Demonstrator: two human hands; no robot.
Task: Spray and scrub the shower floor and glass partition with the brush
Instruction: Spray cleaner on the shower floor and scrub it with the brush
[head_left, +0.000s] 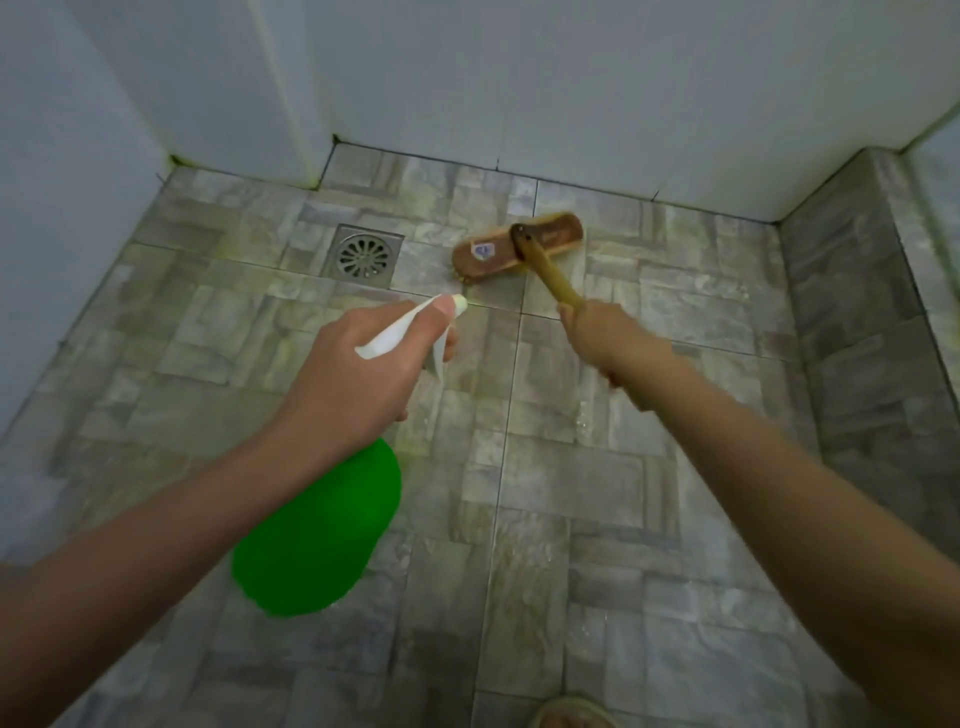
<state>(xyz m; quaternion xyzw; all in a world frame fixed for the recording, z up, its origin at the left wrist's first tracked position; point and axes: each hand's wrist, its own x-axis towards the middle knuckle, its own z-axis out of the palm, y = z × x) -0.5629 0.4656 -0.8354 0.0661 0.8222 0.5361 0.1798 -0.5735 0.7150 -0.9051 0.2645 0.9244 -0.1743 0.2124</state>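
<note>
Left hand grips spray bottle; right hand grips brush handle.

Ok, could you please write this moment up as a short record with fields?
left grip: hand holds the spray bottle by its white trigger head, nozzle aimed at the floor
right grip: hand holds the brush handle
brush head: down on the tiles, right of the drain
drain: square metal grate, uncovered
floor: stone-pattern tiles, yellowish staining around the drain
</note>
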